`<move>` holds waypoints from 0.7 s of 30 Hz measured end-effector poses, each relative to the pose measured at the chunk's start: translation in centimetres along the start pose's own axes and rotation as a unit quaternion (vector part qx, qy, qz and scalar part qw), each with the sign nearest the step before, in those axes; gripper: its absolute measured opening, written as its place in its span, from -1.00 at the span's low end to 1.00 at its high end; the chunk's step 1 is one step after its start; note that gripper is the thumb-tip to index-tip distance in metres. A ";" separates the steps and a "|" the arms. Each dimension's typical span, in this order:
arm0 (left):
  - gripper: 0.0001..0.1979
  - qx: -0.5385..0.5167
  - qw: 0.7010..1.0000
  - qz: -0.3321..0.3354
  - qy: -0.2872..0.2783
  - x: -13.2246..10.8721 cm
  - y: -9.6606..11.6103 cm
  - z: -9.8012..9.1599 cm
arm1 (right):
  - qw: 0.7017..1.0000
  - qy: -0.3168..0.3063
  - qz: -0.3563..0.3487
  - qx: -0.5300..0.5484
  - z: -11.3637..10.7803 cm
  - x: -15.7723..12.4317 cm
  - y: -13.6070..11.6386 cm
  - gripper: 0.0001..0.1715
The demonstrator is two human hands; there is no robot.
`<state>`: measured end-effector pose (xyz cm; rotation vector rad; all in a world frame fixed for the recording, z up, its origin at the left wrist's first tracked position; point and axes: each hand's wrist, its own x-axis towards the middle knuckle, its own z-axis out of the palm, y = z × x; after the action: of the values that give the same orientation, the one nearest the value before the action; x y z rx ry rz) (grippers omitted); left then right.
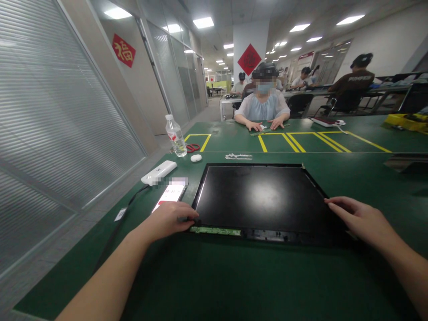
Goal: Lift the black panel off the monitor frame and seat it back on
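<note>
A large black flat display panel [257, 196] lies on the green table [214, 276] in front of me, with a green circuit strip [216, 230] along its near edge. My left hand [170, 219] grips the panel's near left corner, fingers curled over the edge. My right hand [359, 218] rests on the panel's right edge near the front corner, fingers together and pressed against it.
Left of the panel lie a phone [170, 196] with a lit screen, a white power bank [158, 172] with a black cable, a water bottle [175, 136], red scissors [192, 147] and a small white case [195, 158]. A masked person [262, 107] sits opposite; others work behind.
</note>
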<state>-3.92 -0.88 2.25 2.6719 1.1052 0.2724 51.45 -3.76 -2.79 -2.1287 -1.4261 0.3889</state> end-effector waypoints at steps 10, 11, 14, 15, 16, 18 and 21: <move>-0.54 -0.042 0.976 -0.169 0.134 0.7 0.2 0.9 | 0.999 0.039 -0.016 0.017 -0.5 0.1 0.2 -0.37; -0.48 -0.053 0.972 -0.193 0.126 0.8 0.3 1.3 | 0.999 0.048 -0.012 0.013 -0.6 0.2 0.3 -0.38; -0.44 -0.038 0.969 -0.223 0.104 1.1 0.3 2.4 | 0.998 0.070 -0.007 -0.003 -0.6 0.3 0.4 -0.41; -0.45 -0.021 0.969 -0.227 0.099 1.1 0.1 2.8 | 0.997 0.071 -0.007 -0.007 -0.6 0.4 0.5 -0.42; -0.46 -0.006 0.969 -0.229 0.095 1.2 0.0 3.1 | 0.998 0.069 -0.007 -0.011 -0.5 0.4 0.5 -0.43; -0.50 0.011 0.969 -0.227 0.095 1.2 -0.4 3.6 | 0.998 0.056 -0.007 -0.014 -0.3 0.5 0.6 -0.45; -0.57 0.005 0.970 -0.215 0.111 1.2 -0.9 3.9 | 0.999 0.045 -0.017 -0.006 0.1 0.5 0.9 -0.47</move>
<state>-2.66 0.02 -1.66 2.3672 1.7168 0.4901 52.26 -3.57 -3.35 -2.1023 -1.4146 0.2690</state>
